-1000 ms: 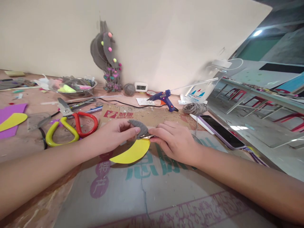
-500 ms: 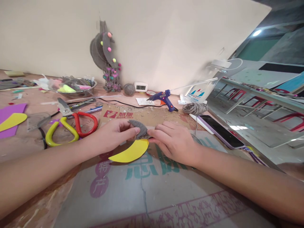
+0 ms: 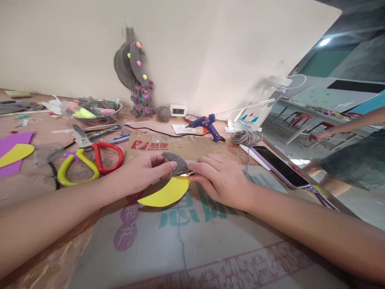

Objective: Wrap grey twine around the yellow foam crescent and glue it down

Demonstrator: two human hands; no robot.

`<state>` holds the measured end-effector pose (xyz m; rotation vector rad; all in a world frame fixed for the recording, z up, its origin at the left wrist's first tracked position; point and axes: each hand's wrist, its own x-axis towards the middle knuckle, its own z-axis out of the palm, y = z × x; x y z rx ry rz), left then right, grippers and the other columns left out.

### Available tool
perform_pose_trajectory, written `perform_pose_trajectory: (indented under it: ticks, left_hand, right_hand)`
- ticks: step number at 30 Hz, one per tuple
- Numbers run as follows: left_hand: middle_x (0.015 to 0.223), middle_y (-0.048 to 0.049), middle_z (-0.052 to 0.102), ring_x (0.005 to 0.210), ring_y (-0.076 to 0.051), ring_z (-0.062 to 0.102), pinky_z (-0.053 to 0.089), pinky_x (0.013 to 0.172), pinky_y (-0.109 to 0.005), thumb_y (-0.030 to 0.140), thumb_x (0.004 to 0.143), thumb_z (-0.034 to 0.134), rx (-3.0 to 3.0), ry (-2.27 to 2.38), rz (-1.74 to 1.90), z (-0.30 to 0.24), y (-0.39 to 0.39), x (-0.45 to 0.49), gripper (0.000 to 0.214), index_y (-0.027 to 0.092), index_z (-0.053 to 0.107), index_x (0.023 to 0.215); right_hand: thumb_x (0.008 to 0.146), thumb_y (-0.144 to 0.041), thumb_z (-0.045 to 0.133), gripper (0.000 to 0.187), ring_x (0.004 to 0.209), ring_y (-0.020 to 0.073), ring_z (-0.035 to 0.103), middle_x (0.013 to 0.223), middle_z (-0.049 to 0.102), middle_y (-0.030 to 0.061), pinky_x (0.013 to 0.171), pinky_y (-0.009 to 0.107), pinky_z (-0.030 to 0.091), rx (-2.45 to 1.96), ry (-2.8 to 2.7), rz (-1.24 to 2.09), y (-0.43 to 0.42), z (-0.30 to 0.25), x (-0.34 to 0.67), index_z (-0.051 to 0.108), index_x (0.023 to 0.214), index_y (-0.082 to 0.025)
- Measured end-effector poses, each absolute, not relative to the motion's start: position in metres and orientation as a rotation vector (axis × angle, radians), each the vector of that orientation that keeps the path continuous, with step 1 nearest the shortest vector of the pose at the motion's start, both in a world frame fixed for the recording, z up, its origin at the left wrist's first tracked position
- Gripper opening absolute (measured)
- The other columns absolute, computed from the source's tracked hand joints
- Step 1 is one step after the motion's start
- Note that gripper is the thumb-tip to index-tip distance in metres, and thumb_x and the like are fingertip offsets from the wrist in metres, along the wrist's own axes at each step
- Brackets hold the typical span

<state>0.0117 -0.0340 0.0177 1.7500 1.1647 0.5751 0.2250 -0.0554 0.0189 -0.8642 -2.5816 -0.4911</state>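
My left hand [image 3: 147,170] is closed, thumb and fingers pinching a curved piece wrapped in grey yarn [image 3: 176,163]. At that piece's right end, the fingertips of my right hand [image 3: 221,178] are pinched together on its edge; whether they also hold a loose strand is hidden. A yellow crescent cut-out [image 3: 165,194] lies just below the wrapped piece, its right tip near my right fingertips. From a grey yarn skein [image 3: 246,137] on the right, a strand runs down behind my right hand.
Scissors [image 3: 90,154] with red and yellow handles lie left of my left arm. A blue glue gun [image 3: 209,126] stands behind my hands, near a small clock [image 3: 178,110]. A phone [image 3: 281,166] lies at the right edge. Another person's arm [image 3: 355,122] shows beyond the table.
Another person has come into view at the far right. My right fingers have shifted very slightly at the wrapped piece's edge; my left hand looks still.
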Motion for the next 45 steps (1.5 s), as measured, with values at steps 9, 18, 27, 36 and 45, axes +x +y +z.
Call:
perform_pose_trajectory:
  ticks: [9, 18, 27, 36, 45]
  left_hand:
    - [0.046, 0.0062, 0.04, 0.038, -0.005, 0.033, 0.022, 0.035, -0.018, 0.045, 0.079, 0.05, 1.77, 1.141, 0.599, 0.0136, -0.0319, 0.0103, 0.034, 0.016, 0.052, 0.061]
    - [0.046, 0.0066, 0.039, 0.037, -0.005, 0.032, 0.02, 0.034, -0.017, 0.045, 0.08, 0.048, 1.726, 1.102, 0.561, 0.0119, -0.0312, 0.0093, 0.034, 0.017, 0.051, 0.062]
    - [0.047, 0.006, 0.04, 0.038, -0.006, 0.033, 0.021, 0.035, -0.018, 0.046, 0.079, 0.049, 1.767, 1.11, 0.571, 0.0135, -0.0318, 0.0091, 0.034, 0.016, 0.052, 0.062]
    - [0.041, 0.0073, 0.034, 0.034, -0.005, 0.03, 0.017, 0.033, -0.019, 0.046, 0.08, 0.049, 1.788, 1.18, 0.568, 0.017, -0.0339, 0.0097, 0.035, 0.017, 0.051, 0.061]
    - [0.043, 0.0066, 0.038, 0.034, -0.005, 0.03, 0.018, 0.034, -0.019, 0.045, 0.08, 0.049, 1.764, 1.121, 0.595, 0.0134, -0.0318, 0.0094, 0.034, 0.017, 0.051, 0.061]
  right_hand:
    - [0.093, -0.03, 0.038, 0.027, 0.069, 0.0143, 0.047, 0.074, 0.059, 0.0036, 0.061, 0.026, 0.033, -0.889, -2.624, -0.543, -0.0571, 0.0191, 0.2225, 0.059, 0.095, -0.014]
    - [0.091, -0.023, 0.039, 0.023, 0.068, 0.014, 0.045, 0.074, 0.059, 0.0028, 0.061, 0.027, 0.031, -0.87, -2.663, -0.661, -0.0574, 0.0204, 0.2223, 0.06, 0.096, -0.016]
    - [0.09, -0.02, 0.04, 0.021, 0.067, 0.0135, 0.046, 0.073, 0.058, 0.0023, 0.06, 0.026, 0.032, -0.843, -2.668, -0.641, -0.0562, 0.0187, 0.2256, 0.06, 0.096, -0.016]
    - [0.093, -0.03, 0.038, 0.027, 0.068, 0.0137, 0.048, 0.074, 0.058, 0.0036, 0.061, 0.026, 0.033, -0.883, -2.598, -0.545, -0.0572, 0.0199, 0.2236, 0.059, 0.096, -0.014]
    - [0.093, -0.029, 0.037, 0.027, 0.069, 0.0135, 0.048, 0.074, 0.059, 0.0036, 0.061, 0.026, 0.032, -0.923, -2.631, -0.583, -0.0585, 0.0211, 0.22, 0.06, 0.094, -0.015]
